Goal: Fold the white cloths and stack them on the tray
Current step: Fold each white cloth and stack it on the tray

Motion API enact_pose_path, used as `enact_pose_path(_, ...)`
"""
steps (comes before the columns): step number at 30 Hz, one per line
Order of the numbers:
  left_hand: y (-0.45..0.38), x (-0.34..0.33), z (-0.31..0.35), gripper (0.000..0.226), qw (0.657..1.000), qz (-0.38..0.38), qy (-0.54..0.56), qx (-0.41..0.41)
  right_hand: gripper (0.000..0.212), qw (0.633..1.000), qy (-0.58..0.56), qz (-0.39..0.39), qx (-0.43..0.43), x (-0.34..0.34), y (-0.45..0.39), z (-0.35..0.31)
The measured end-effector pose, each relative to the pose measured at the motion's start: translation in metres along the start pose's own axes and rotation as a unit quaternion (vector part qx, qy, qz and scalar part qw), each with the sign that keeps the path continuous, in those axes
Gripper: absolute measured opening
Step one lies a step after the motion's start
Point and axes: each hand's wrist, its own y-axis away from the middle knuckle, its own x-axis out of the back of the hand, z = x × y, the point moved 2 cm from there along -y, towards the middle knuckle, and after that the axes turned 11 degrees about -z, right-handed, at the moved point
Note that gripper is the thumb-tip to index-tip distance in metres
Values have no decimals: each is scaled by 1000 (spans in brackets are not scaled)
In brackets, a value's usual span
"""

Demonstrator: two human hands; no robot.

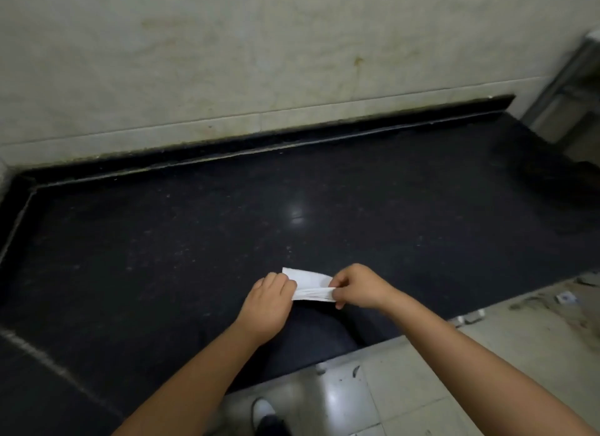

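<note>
fingers of both my hands — left hand [271, 301], right hand [358, 288] — pinch the white cloth's [310, 284] ends; i'd line up edges before creasing on the table [194, 224].

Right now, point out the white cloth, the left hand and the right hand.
white cloth [308, 278]: head view, upper flat panel between the hands.
left hand [269, 301]: head view, back of the hand.
right hand [358, 286]: head view, back of the hand.

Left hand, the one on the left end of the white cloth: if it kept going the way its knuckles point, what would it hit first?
Probably the right hand: the left hand points along the white cloth both pinch. Depth is unclear.
</note>
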Motion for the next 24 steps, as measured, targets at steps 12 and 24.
enact_pose_path(12,-155,137,291,15,983,-74,4,-169,17,947,174,270,33,178,203,193)
enact_pose_path(24,-375,254,490,14,966,51,1,-255,19,912,137,388,-8,439,310,337)
